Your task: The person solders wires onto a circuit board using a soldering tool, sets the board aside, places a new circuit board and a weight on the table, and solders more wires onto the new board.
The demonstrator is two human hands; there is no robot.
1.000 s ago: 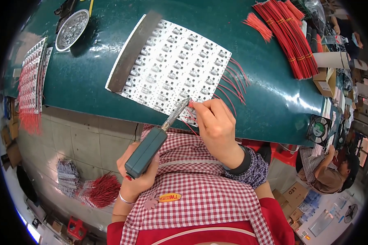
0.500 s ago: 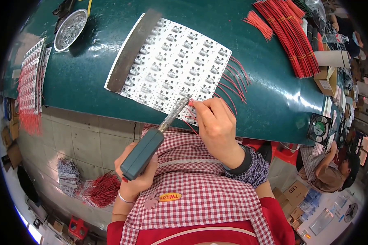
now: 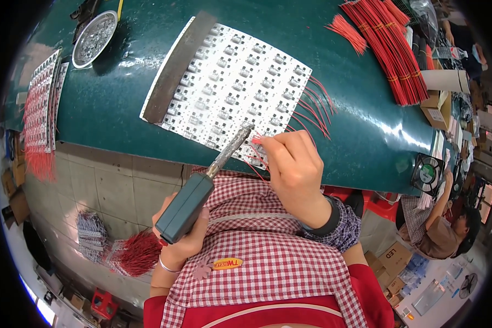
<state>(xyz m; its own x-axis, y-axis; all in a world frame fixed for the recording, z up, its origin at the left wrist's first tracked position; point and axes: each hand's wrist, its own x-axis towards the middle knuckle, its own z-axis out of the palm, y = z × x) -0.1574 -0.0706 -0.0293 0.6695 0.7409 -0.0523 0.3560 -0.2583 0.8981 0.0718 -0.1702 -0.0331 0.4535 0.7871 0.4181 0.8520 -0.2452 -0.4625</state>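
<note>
Soldering iron (image 3: 202, 188) tip at white board panel (image 3: 232, 82) edge.
Left hand (image 3: 183, 240) gripping iron handle; right hand (image 3: 292, 167) fingers pinching red wire (image 3: 257, 140).

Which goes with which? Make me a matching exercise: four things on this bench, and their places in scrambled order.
Things:
1. soldering iron
2. round tin
3. red wire bundles
4. white panel

Places:
A. far left of the bench
B. in the left hand
C. far right of the bench
D. middle of the bench, under the right hand

Pairs: 1-B, 2-A, 3-C, 4-D
</note>
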